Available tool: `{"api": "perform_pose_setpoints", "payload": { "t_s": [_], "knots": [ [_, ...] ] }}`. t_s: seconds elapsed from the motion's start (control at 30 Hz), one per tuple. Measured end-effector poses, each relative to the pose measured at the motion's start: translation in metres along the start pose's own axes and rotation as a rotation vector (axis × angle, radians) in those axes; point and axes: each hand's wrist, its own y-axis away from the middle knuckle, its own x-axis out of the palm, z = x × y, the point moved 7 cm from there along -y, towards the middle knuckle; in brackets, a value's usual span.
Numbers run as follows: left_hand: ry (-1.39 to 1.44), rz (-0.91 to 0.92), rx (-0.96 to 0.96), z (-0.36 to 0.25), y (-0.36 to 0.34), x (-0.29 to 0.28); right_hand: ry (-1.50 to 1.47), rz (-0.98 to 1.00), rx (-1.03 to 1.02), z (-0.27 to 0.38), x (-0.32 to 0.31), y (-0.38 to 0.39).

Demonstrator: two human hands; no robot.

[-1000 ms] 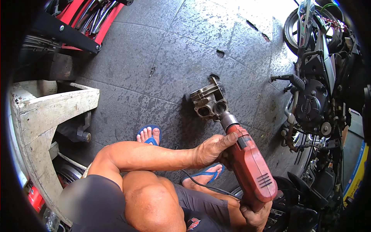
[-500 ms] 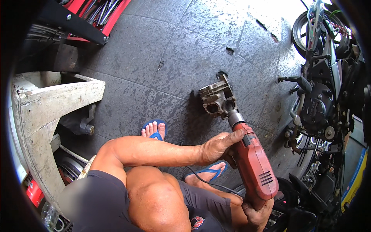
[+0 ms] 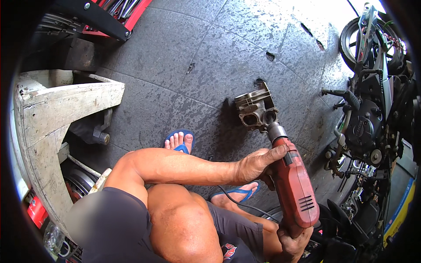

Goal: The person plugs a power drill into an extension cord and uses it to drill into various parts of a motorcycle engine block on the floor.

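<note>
A red power drill slants away from me, held in both hands. My left hand wraps round the body behind the chuck, thumb on top. At the rear end, my right hand grips the handle; part of its fingers is hidden under the drill. The metal chuck reaches to a grey cast-metal engine part with two round openings, tilted on the floor. The drill's tip is at the right-hand opening; how deep it sits I cannot tell. A dark cable runs past my foot.
A worn white wooden stand is at the left, with a wheel beneath. A red drawer of wrenches sits at the far left. Along the right stands a partly stripped motorcycle. The tiled floor has several holes. My feet wear blue flip-flops.
The whole view has shifted slightly, so everything appears a little further right. Both hands keep their hold on the drill, and its tip stays at the same opening of the engine part.
</note>
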Motion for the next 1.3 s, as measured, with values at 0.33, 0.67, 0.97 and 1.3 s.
{"api": "perform_pose_setpoints", "payload": {
  "t_s": [0.33,0.67,0.97,1.3],
  "knots": [
    [-0.132,-0.005,-0.038,-0.008,0.002,0.013,-0.022,-0.076,-0.016,0.015,-0.005,0.004],
    [-0.186,0.003,-0.06,-0.009,-0.001,0.017,-0.079,-0.18,-0.088,0.014,-0.014,0.008],
    [-0.147,-0.044,-0.058,-0.005,-0.004,0.018,-0.115,-0.17,-0.11,0.013,-0.014,0.007],
    [-0.16,-0.038,-0.052,-0.003,-0.007,0.017,-0.079,-0.147,-0.057,0.013,-0.017,0.006]
  ]
}}
